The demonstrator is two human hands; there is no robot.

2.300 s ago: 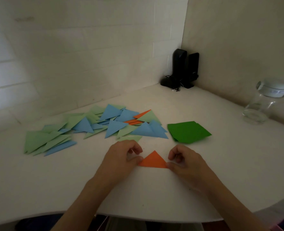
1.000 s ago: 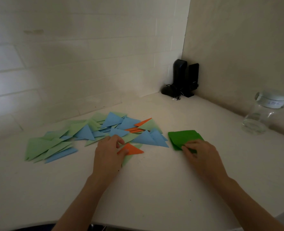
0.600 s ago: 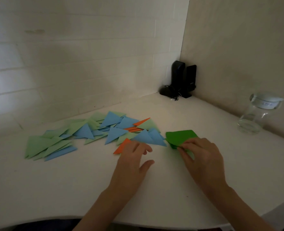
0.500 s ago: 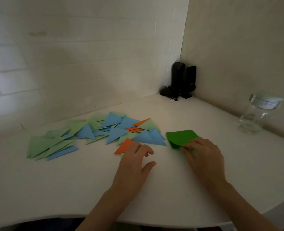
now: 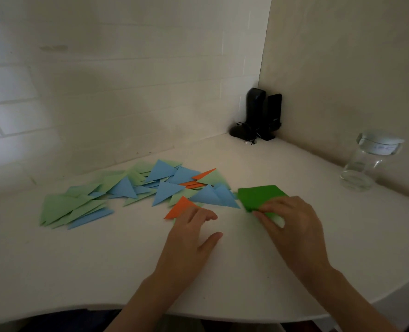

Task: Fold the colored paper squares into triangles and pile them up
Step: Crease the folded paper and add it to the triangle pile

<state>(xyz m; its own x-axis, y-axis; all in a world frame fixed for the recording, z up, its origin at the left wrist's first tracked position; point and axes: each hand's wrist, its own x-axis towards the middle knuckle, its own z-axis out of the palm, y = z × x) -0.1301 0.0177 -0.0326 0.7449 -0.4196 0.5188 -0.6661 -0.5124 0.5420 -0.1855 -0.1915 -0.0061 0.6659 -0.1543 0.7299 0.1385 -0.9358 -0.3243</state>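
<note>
A loose spread of folded blue, pale green and orange triangles (image 5: 136, 190) lies across the white table (image 5: 78, 259). At its near edge lies a folded orange triangle (image 5: 178, 207). My left hand (image 5: 194, 232) rests flat on the table just in front of that triangle, fingers relaxed and holding nothing. A stack of dark green paper squares (image 5: 258, 195) sits to the right of the spread. My right hand (image 5: 287, 221) is on the stack's near corner, its fingers pinching a green sheet and lifting its edge.
A glass jar with a white lid (image 5: 369, 161) stands at the far right by the wall. Two black speakers with a cable (image 5: 261, 116) fill the back corner. The table's curved front edge runs near the bottom of the view.
My left hand set the orange triangle down at the edge of the spread and let go. My right hand moved to the green stack and pinched a sheet.
</note>
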